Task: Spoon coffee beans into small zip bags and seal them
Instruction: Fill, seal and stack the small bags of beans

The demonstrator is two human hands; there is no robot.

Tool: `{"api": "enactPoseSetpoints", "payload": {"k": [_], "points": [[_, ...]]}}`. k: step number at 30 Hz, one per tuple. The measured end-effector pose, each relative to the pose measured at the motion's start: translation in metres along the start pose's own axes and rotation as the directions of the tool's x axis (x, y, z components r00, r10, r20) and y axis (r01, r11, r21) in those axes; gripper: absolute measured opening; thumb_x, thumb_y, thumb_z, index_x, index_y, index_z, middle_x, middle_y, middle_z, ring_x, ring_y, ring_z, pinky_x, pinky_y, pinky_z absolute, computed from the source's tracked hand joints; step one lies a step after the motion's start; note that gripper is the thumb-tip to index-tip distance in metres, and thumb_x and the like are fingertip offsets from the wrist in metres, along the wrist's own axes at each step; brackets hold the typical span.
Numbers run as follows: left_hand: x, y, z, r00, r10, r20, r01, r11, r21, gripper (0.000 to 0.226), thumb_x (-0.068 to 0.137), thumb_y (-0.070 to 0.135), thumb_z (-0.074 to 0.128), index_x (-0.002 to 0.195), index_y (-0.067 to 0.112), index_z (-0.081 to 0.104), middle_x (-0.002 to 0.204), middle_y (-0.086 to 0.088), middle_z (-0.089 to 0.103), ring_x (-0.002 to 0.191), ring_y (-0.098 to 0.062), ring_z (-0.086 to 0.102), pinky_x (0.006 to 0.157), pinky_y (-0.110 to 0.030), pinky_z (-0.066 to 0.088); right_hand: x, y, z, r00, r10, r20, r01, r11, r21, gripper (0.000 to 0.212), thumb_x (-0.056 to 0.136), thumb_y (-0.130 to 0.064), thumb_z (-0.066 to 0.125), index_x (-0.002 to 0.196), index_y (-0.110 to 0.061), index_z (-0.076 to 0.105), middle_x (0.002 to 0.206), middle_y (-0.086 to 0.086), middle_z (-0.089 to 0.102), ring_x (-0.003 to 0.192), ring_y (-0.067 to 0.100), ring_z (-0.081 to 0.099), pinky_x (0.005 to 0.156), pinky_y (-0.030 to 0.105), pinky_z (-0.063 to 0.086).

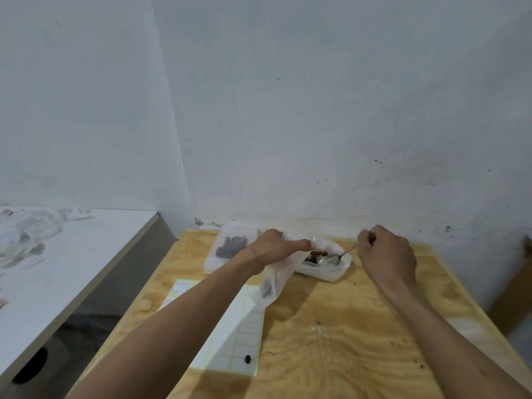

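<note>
I held the zip bag [276, 279] up off the bench [345, 341], mouth tilted toward the tray [331, 273], so the beans would have only a short way to travel. My left hand [272, 249] pinched the bag's rim, fingers curled round it. My right hand [385, 254] was closed on the spoon [331, 258], its bowl down among the coffee beans [315, 256]. A filled bag [231, 246] lay near the wall.
</note>
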State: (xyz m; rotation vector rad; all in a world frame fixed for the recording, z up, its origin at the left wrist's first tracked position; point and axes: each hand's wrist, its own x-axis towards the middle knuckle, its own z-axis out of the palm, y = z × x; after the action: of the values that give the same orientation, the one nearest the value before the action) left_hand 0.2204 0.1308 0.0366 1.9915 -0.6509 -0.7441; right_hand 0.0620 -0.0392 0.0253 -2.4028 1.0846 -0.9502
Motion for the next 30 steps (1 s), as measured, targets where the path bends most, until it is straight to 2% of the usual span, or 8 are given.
{"api": "enactPoseSetpoints", "payload": {"k": [4,6,9,12,15,18,22,30], "points": [[0.000,0.009,0.004,0.997,0.069,-0.041,-0.072,0.996,-0.057,0.056,0.073,0.060,0.083,0.082,0.016,0.049,0.079,-0.004,0.043,0.071,-0.019,0.044,0.066,-0.033,0.031,-0.003,0.004,0.006,0.994,0.103,0.020,-0.103,0.995,-0.010,0.039,0.102,-0.025,0.046,0.070,-0.006,0.056,0.061,0.009,0.057,0.058,0.033,0.053,0.050,0.030,0.029],[-0.001,0.015,0.004,0.993,0.121,-0.010,-0.121,0.991,-0.065,0.059,0.067,0.063,0.084,0.079,0.017,0.048,0.075,-0.005,0.039,0.069,-0.021,0.039,0.067,-0.038,0.029,-0.005,0.007,0.011,0.975,0.214,0.056,-0.218,0.974,0.066,0.041,0.100,-0.022,0.048,0.061,-0.008,0.052,0.057,0.008,0.055,0.054,0.031,0.050,0.048,0.029,0.031],[-0.004,0.020,0.005,0.986,0.159,0.046,-0.158,0.987,-0.035,0.062,0.062,0.069,0.082,0.084,0.018,0.056,0.080,-0.002,0.047,0.072,-0.020,0.046,0.068,-0.037,0.033,-0.010,0.016,0.014,0.889,0.427,0.165,-0.456,0.859,0.235,0.041,0.097,-0.019,0.052,0.063,0.000,0.067,0.055,0.013,0.067,0.051,0.030,0.061,0.056,0.035,0.052],[-0.001,0.015,0.001,0.993,0.110,0.042,-0.110,0.994,0.010,0.058,0.070,0.062,0.083,0.072,0.018,0.047,0.068,-0.004,0.039,0.062,-0.018,0.040,0.062,-0.033,0.027,-0.015,0.020,0.012,0.832,0.497,0.247,-0.555,0.761,0.337,0.038,0.097,-0.018,0.053,0.068,0.000,0.072,0.055,0.015,0.069,0.051,0.031,0.065,0.062,0.041,0.059],[-0.003,0.007,-0.004,0.998,0.067,-0.002,-0.067,0.996,0.050,0.061,0.076,0.057,0.084,0.069,0.019,0.035,0.060,0.005,0.029,0.052,-0.013,0.029,0.057,-0.030,0.019,-0.012,0.019,0.005,0.825,0.512,0.238,-0.564,0.726,0.393,0.035,0.095,-0.017,0.055,0.068,-0.003,0.071,0.055,0.012,0.068,0.049,0.028,0.064,0.065,0.041,0.059],[-0.007,0.001,-0.006,0.995,0.096,-0.010,-0.095,0.993,0.074,0.054,0.081,0.055,0.080,0.082,0.018,0.041,0.070,0.006,0.033,0.060,-0.011,0.032,0.059,-0.030,0.024,-0.001,0.015,-0.004,0.830,0.512,0.221,-0.555,0.723,0.412,0.033,0.094,-0.017,0.055,0.069,-0.003,0.072,0.055,0.009,0.067,0.048,0.026,0.064,0.064,0.037,0.057],[-0.013,-0.002,-0.011,0.983,0.180,-0.025,-0.176,0.978,0.110,0.041,0.083,0.051,0.080,0.094,0.028,0.048,0.086,0.021,0.043,0.078,0.004,0.044,0.069,-0.016,0.034,0.014,0.002,-0.021,0.859,0.466,0.209,-0.509,0.747,0.428,0.031,0.093,-0.019,0.057,0.071,-0.002,0.071,0.059,0.011,0.069,0.049,0.025,0.063,0.058,0.032,0.054],[-0.012,-0.005,-0.018,0.980,0.192,-0.053,-0.181,0.970,0.161,0.051,0.079,0.053,0.083,0.082,0.018,0.046,0.083,0.006,0.042,0.074,-0.012,0.042,0.065,-0.029,0.029,0.033,-0.037,-0.042,0.922,0.325,0.212,-0.387,0.783,0.486,0.027,0.092,-0.020,0.057,0.075,-0.005,0.071,0.069,0.005,0.072,0.052,0.021,0.064,0.067,0.040,0.060]]}}
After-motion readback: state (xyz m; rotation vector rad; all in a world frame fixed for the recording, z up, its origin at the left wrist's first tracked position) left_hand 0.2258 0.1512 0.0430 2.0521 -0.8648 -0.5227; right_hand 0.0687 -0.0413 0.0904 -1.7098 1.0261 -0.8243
